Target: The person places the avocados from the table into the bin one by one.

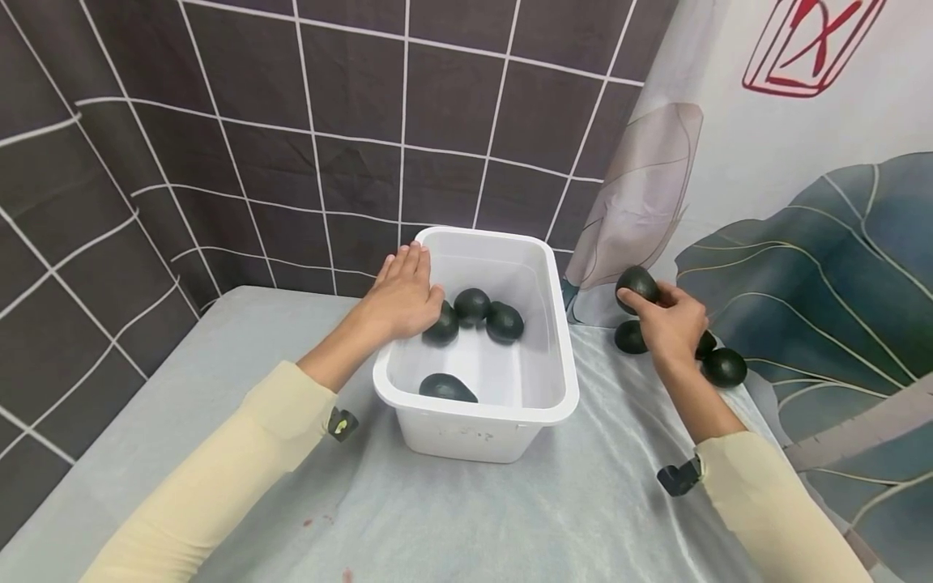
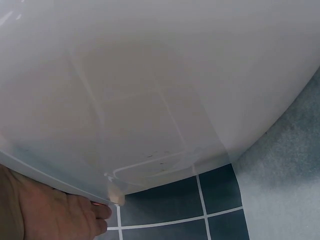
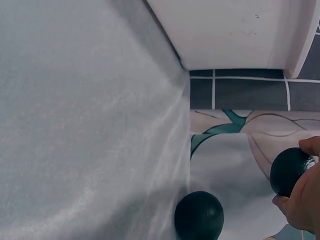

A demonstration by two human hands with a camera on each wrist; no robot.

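Note:
An avocado (image 1: 636, 289), dark and smooth, is gripped between the thumb and fingers of my right hand (image 1: 674, 324), raised above the cloth to the right of the tub. The right wrist view shows that held avocado (image 3: 289, 171) too. My left hand (image 1: 402, 295) rests with straight fingers on the left rim of the white plastic tub (image 1: 475, 414). Inside the tub lie several avocados (image 1: 504, 322), a group near the back and one avocado (image 1: 447, 387) by the front wall. In the left wrist view the left hand (image 2: 62, 215) touches the tub's edge.
Several more avocados lie under and beside the right hand, among them one avocado (image 1: 631, 337) on its left and another avocado (image 1: 724, 368) on its right. A light grey-blue cloth (image 1: 291, 486) covers the table. Dark tile-patterned hangings (image 1: 357, 89) stand behind and left.

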